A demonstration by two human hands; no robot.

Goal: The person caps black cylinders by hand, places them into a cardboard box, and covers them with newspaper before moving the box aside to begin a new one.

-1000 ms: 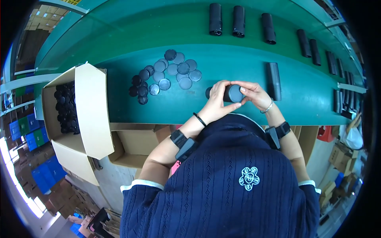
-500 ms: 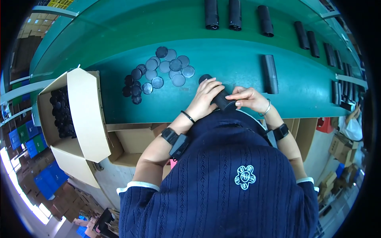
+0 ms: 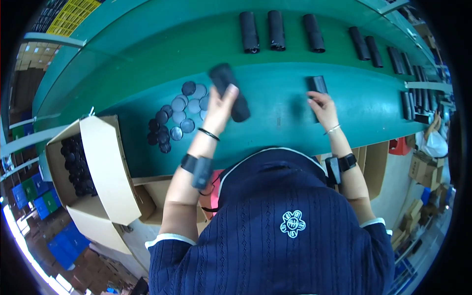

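- An open cardboard box (image 3: pixel 98 162) of black round caps sits at the far left, beside the green desk (image 3: pixel 275 118).
- Loose black caps (image 3: pixel 178 117) lie clustered on the desk.
- The left hand (image 3: pixel 220 105) grips a black tube (image 3: pixel 230 92), lifted above the desk.
- The right hand (image 3: pixel 324 107) rests its fingers on another black tube (image 3: pixel 317 87) lying flat.

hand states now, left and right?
Left hand: closed on a black tube, lifted.
Right hand: fingertips on another black tube on the green belt; grip unclear.
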